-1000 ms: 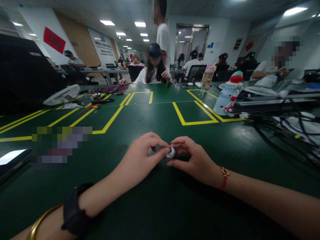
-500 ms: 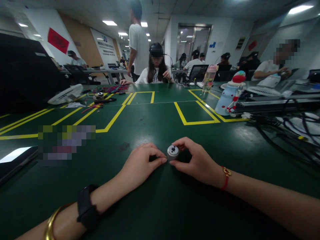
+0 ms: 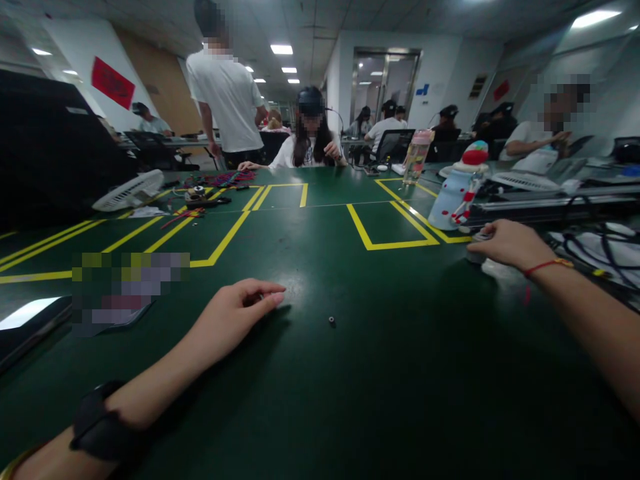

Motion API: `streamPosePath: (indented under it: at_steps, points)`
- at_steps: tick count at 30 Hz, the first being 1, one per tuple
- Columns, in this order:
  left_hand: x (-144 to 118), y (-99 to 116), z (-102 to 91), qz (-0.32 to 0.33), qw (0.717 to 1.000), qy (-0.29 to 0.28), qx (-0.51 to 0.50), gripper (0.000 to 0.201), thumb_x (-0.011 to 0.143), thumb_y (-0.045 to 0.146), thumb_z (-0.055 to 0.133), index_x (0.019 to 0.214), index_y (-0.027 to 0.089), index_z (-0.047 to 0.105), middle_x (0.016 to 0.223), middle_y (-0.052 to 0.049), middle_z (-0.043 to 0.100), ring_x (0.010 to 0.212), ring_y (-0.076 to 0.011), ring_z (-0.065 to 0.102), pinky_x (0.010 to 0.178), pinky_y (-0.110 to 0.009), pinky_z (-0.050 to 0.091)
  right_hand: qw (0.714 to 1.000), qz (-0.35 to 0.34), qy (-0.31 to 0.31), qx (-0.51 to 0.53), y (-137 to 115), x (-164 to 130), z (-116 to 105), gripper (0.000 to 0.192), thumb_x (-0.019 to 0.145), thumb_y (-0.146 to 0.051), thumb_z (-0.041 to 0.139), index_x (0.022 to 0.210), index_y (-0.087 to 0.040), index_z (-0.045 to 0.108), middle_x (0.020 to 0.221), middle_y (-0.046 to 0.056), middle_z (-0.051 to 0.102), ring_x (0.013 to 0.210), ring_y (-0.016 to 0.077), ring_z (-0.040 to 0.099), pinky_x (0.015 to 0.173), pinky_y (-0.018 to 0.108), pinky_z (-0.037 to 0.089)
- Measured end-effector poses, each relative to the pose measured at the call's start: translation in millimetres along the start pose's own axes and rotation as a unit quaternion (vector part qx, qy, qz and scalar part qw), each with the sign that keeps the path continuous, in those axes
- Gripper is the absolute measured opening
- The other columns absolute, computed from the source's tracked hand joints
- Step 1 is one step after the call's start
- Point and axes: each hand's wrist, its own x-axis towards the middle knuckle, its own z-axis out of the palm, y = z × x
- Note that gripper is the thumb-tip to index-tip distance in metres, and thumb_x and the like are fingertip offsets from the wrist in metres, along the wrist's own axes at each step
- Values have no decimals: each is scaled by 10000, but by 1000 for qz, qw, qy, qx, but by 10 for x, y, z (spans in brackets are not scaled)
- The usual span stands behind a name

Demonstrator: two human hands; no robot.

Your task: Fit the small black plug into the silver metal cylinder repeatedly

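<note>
Now: hands apart, tiny part alone on the mat

Right out at the edge, right hand (image 3: 510, 245) stretched far to the side, fingers curled down over a small pale round piece (image 3: 475, 253) at the tabletop; hard to tell whether actually gripped or merely covered, most of it hidden under the fingers. Red cord with a gold bead on that wrist. Just beyond those fingertips, pale blue snowman-shaped bottle (image 3: 453, 197) standing upright with a red cap; past the wrist, a tangle of black cables (image 3: 575, 257).

Over to the left hand (image 3: 235, 313): resting on the green mat (image 3: 350, 400), fingers loosely bent, thumb and forefinger close together but pinching nothing, palm turned down. Black wristband (image 3: 100, 427) further back on that forearm.

Between the two hands, nearer the left fingertips, a tiny dark ring-like part (image 3: 331, 321) lying flat on the mat, touched by neither hand.

Further out from the left fingers: blurred patch, then a dark flat device (image 3: 25, 320) with a bright reflection at the near left edge. Ahead, yellow tape outlines (image 3: 380, 243) on the mat. Far across, a white fan (image 3: 129, 191) lying tilted, coloured wires (image 3: 227, 177) beside it, a clear drink bottle (image 3: 415, 157), and other people seated or standing at the tables behind.
</note>
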Motion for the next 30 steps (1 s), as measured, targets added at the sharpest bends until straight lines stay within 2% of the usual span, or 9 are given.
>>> streamPosePath:
  at_steps: [3, 6, 8, 9, 12, 15, 18, 23, 30]
  points:
    - [25, -16, 14, -9, 1000, -6, -21, 415, 779, 549, 524, 1032, 243, 644, 946, -20, 682, 819, -204, 615, 690, -300, 440, 993, 83, -64, -60, 125, 57, -64, 347, 482, -426, 725, 659, -161, 588, 723, 121, 573, 776, 299, 572, 625, 411, 430]
    - [33, 11, 62, 9, 1000, -5, -16, 400, 775, 550, 531, 1011, 250, 650, 964, -17, 681, 855, -208, 610, 721, -305, 443, 993, 63, 0, -99, -228, -156, -84, 632, 534, -584, 665, 960, -120, 609, 1044, 216, 548, 1007, 382, 497, 745, 514, 397]
    - [25, 23, 84, 15, 1000, -4, -5, 396, 776, 553, 528, 1010, 257, 650, 962, -15, 680, 845, -210, 610, 709, -308, 445, 992, -77, 74, -74, -661, -446, -55, 656, 678, -597, 557, 1120, -113, 561, 1168, 215, 501, 1103, 375, 438, 830, 541, 357]
    - [18, 24, 89, 18, 1000, -4, -2, 394, 778, 553, 526, 1009, 259, 650, 959, -15, 681, 839, -209, 610, 704, -309, 445, 980, -183, 73, -28, -901, -625, -25, 551, 759, -530, 513, 1146, -140, 552, 1180, 175, 511, 1110, 319, 448, 870, 502, 359]
    - [0, 17, 90, 28, 1000, -5, -6, 376, 788, 544, 519, 995, 261, 654, 947, -9, 682, 831, -203, 611, 706, -306, 444, 886, -455, -44, 77, -1537, -1189, 96, 443, 854, -343, 464, 1283, -232, 465, 1299, 88, 463, 1175, 217, 412, 949, 406, 337]
    - [-9, 7, 86, 36, 999, 1, -5, 363, 788, 538, 523, 979, 260, 658, 940, -6, 684, 827, -200, 611, 712, -304, 442, 823, -542, -128, 109, -1825, -1525, 182, 291, 878, -256, 441, 1137, -251, 576, 1177, 46, 556, 1074, 178, 465, 894, 357, 346]
    - [-16, 14, 90, 31, 1000, 5, 1, 360, 785, 540, 525, 967, 260, 661, 929, -5, 686, 822, -201, 613, 710, -303, 440, 841, -506, -145, 125, -1757, -1474, 171, 239, 886, -182, 401, 914, -202, 638, 956, 33, 613, 894, 135, 507, 815, 310, 362]
    - [-37, 53, 93, 26, 1000, 0, 10, 360, 785, 541, 519, 959, 261, 665, 919, -11, 686, 820, -208, 612, 694, -305, 441, 905, -371, -109, 178, -1467, -1148, 169, 228, 890, -252, 409, 918, -168, 619, 904, 49, 594, 844, 120, 510, 779, 267, 394]
    - [-60, 96, 81, 26, 1000, 0, 13, 365, 785, 534, 514, 956, 252, 669, 901, -25, 684, 810, -215, 609, 695, -312, 446, 921, -331, -121, 164, -1418, -1124, 297, 281, 901, -309, 371, 854, -167, 608, 858, 57, 580, 808, 132, 497, 752, 295, 387]
